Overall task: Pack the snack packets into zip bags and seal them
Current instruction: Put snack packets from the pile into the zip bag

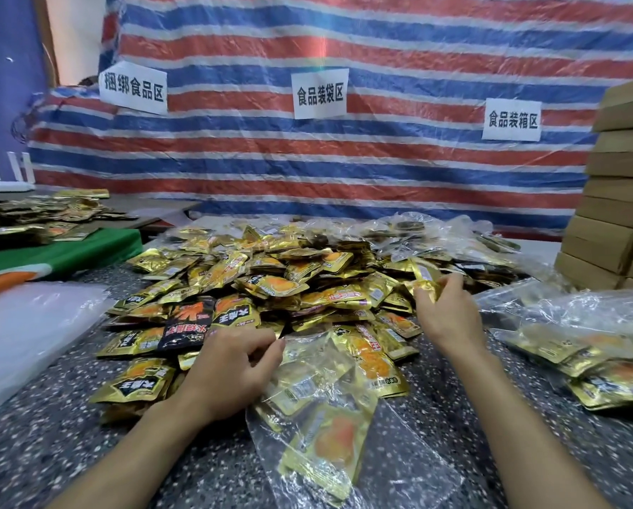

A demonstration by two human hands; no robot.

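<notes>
A big heap of gold snack packets (271, 281) covers the middle of the speckled table (50, 435). In front of it lies a clear zip bag (329, 427) with several gold packets inside, its mouth toward the heap. My left hand (230, 369) grips the bag's upper left edge at the mouth. My right hand (447, 310) is raised over the heap's right side, fingers pinched on one gold snack packet (427, 281).
Filled clear bags (601, 354) lie at the right. Stacked cardboard boxes (623, 200) rise at the far right. A pile of empty clear bags (25, 332) sits at the left, beside green and orange cloth (50, 255). A striped tarp (344, 141) hangs behind.
</notes>
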